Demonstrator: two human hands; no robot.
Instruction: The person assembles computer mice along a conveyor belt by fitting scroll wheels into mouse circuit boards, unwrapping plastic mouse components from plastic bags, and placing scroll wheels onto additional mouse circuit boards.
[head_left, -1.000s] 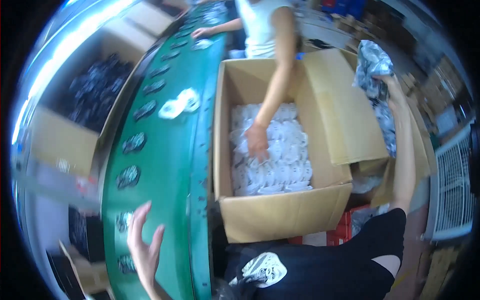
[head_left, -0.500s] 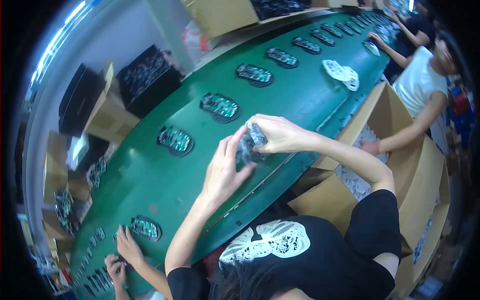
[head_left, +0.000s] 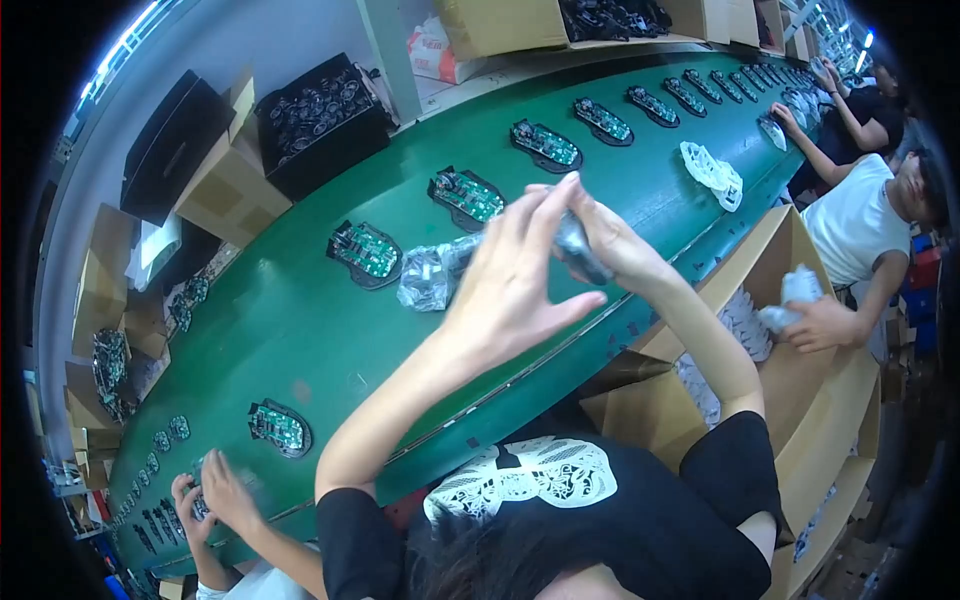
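My left hand (head_left: 505, 280) is raised over the green belt, its fingers stretched out and its thumb spread away. Beside it, my right hand (head_left: 622, 245) is bent around a smooth dark grey piece (head_left: 578, 250), partly hidden behind the fingers. The left fingertips come up close to the right ones; whether they touch the piece cannot be made out. A crumpled clear plastic bag (head_left: 425, 280) is on the belt just left of my left hand, partly covered by it. Behind the hands lie circuit-board assemblies in black oval shells (head_left: 468, 197) (head_left: 364, 252).
The green belt (head_left: 330, 340) carries more assemblies in a row (head_left: 546, 145). A white bag (head_left: 712, 175) lies on its right side. Open cardboard boxes (head_left: 790, 235) stand at my right, where a co-worker's hand (head_left: 825, 323) holds a wrapped item. Another person's hands (head_left: 222, 497) work at lower left.
The clear bag now lies on the belt left of my hands; before, crumpled plastic was between them. My left hand has opened and lifted. The co-worker at right has raised a wrapped item.
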